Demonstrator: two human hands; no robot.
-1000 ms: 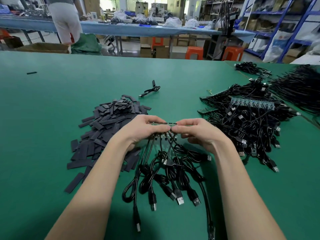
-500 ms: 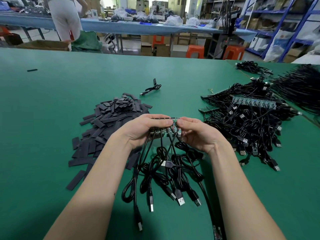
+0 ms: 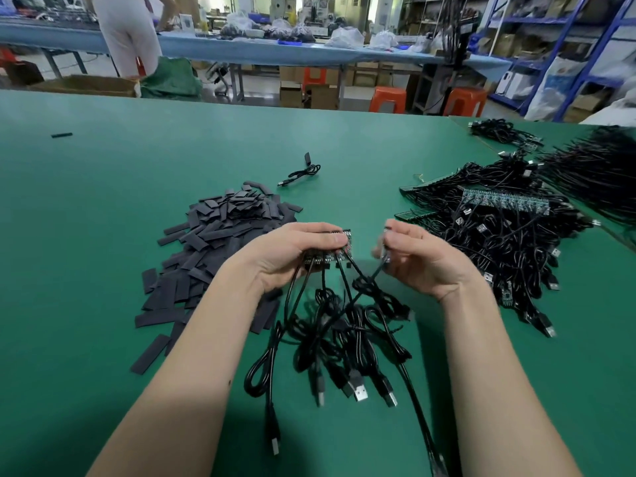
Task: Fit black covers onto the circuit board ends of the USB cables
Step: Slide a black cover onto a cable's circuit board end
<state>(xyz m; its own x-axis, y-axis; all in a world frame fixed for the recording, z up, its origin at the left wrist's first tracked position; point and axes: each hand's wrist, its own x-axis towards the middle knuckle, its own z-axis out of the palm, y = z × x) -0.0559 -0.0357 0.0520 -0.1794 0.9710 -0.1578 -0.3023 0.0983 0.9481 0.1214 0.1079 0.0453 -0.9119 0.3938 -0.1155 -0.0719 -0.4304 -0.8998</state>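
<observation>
I am separating one cable's board [image 3: 386, 259], pinching it in my right hand [image 3: 418, 258], at three o'clock of the strip of boards [image 3: 330, 257] that my left hand [image 3: 296, 254] is gripping (no cover on yet), so next I am judging a reach to the black covers [image 3: 220, 235] at nine o'clock.

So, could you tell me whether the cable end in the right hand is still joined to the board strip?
Apart. The right hand pinches one cable end clear of the board strip in the left hand.

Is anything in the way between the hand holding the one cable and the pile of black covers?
Yes. The left hand, gripping the circuit board strip, sits between the right hand and the black covers.
</observation>
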